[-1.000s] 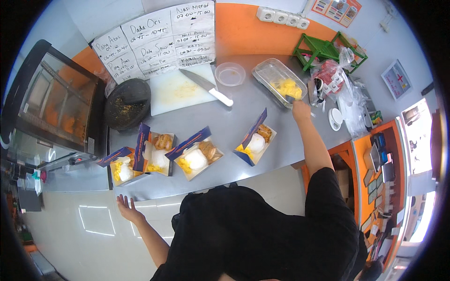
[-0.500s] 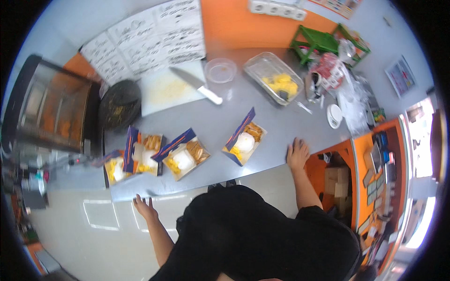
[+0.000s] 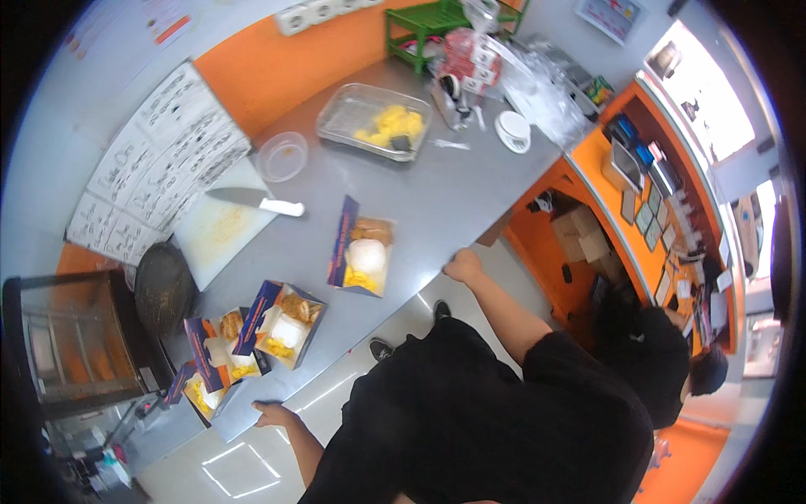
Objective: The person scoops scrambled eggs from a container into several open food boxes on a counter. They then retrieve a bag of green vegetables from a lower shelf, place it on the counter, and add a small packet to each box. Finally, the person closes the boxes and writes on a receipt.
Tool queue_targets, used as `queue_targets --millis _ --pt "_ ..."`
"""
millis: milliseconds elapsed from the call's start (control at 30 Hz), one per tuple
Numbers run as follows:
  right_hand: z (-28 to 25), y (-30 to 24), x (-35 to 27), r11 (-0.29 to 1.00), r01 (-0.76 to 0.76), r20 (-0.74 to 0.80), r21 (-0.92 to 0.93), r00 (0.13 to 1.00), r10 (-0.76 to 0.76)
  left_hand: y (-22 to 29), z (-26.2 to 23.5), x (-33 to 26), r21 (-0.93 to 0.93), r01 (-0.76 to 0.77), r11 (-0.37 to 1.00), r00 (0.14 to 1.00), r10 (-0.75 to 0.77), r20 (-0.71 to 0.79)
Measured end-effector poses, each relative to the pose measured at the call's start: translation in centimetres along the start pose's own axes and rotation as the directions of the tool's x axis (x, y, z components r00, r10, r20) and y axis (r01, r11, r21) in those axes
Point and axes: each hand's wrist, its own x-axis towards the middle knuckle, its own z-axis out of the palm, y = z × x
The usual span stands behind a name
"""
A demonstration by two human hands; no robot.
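Note:
My left hand [image 3: 274,417] is at the near left edge of the steel table [image 3: 420,202], fingers stretched out over the rim and holding nothing. At the edge further right, my right hand [image 3: 463,266] is closed on the table edge, its fingertips partly hidden. Closest to my left hand are open meal boxes: one [image 3: 206,395] by the table's left end, one [image 3: 231,349] behind it and one [image 3: 287,328] beside that. Another box [image 3: 363,256] stands apart, left of my right hand. Each holds white rice, yellow pieces and browned, fried-looking food.
A knife [image 3: 260,202] lies on a white cutting board [image 3: 206,252], near a round plastic tub [image 3: 283,157]. Behind are a clear tray [image 3: 336,126] of yellow food and a white scale [image 3: 513,132]. A glass display case [image 3: 84,344] stands left; another person [image 3: 642,361] is at right.
My view has turned, so the table now slants. My right hand has gone from lying flat on the table to closed at its edge. My left hand has come to the table edge.

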Motion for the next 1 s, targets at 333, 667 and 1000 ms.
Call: queue_targets --millis 333,667,1000 --pt "-8.7 4.3 3.0 -0.162 -0.714 0.601 0.681 0.671 -0.434 6.7 -4.7 -10.3 0.124 0.387 0.914 0.797 -0.399 0.453" --pt "-16.1 19.8 7.5 0.322 0.333 -0.318 0.886 0.943 -0.100 7.7 -8.6 -32.0 0.387 0.485 0.784 0.549 -0.617 0.564" --pt "-8.2 10.4 6.8 0.654 0.526 -0.254 -0.544 0.639 -0.726 7.5 -1.0 -30.0 0.327 -0.505 0.799 0.598 0.050 0.800"
